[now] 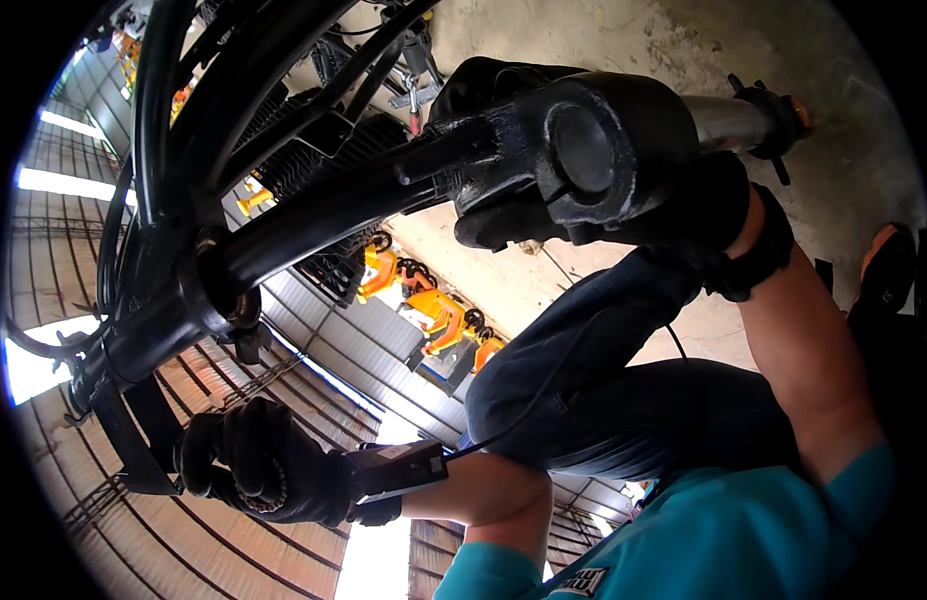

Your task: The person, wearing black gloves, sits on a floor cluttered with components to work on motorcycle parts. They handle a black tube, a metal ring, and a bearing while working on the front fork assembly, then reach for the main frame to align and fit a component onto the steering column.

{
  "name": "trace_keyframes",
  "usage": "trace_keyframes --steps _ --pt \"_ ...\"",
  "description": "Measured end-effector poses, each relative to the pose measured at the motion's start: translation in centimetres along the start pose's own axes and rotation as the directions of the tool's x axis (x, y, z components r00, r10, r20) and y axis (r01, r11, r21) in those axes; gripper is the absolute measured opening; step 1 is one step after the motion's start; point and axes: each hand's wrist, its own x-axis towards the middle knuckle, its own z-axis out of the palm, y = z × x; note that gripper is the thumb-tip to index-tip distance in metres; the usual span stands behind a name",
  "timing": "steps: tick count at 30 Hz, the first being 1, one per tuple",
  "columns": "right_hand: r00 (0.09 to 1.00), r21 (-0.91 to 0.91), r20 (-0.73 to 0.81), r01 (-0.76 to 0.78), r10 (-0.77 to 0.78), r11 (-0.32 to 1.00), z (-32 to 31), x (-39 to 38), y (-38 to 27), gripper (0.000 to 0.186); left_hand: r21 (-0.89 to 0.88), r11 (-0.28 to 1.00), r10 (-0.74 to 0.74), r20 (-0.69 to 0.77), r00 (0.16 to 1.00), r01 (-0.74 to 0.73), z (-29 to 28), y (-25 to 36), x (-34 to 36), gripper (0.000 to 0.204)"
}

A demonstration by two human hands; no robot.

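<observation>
My right hand (719,205), in a black glove, is wrapped round a heavy black steering yoke (634,140) with a round boss. From the yoke a long black stem (334,215) reaches left to the head tube (209,290) of a black motorcycle frame (149,200). A silver tube (724,122) sticks out at the yoke's far right. My left hand (254,460), also gloved, is closed beside a black bracket (149,450) under the head tube. A curved, beaded edge shows at its fingers; what it holds is unclear.
Black cables (114,240) hang along the frame's left side. A finned black engine (329,140) sits behind the stem. Yellow-orange machines (439,315) stand farther off. My bent knee (524,380) is below the yoke, on the concrete floor (624,35) side.
</observation>
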Motion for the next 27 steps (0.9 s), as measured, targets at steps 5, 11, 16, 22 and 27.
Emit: trace_keyframes --steps 5,11,16,22,27 --pt "0.991 0.038 -0.025 -0.129 0.13 0.991 0.2 -0.5 0.2 0.047 -0.156 0.987 -0.038 0.011 0.999 0.039 0.4 -2.9 0.1 0.028" --pt "0.991 0.222 0.006 -0.129 0.131 0.966 -0.4 -1.2 4.4 0.05 0.059 0.992 -0.116 0.084 0.99 0.112 0.1 -1.7 0.2 0.027" --pt "0.994 0.195 -0.013 -0.102 0.107 0.976 0.3 -1.2 4.0 0.049 -0.086 0.995 0.059 0.06 0.996 -0.053 -0.9 -1.7 -0.2 0.026" --pt "0.994 0.166 -0.043 -0.092 0.1 0.982 -0.1 -0.9 2.7 0.049 0.007 1.0 -0.022 0.058 0.998 0.021 0.1 -1.4 1.2 0.026" --pt "0.995 0.184 -0.002 -0.099 0.101 0.978 0.6 -0.9 3.4 0.049 -0.135 0.985 -0.099 0.099 0.99 0.112 0.0 -2.1 0.1 0.026"
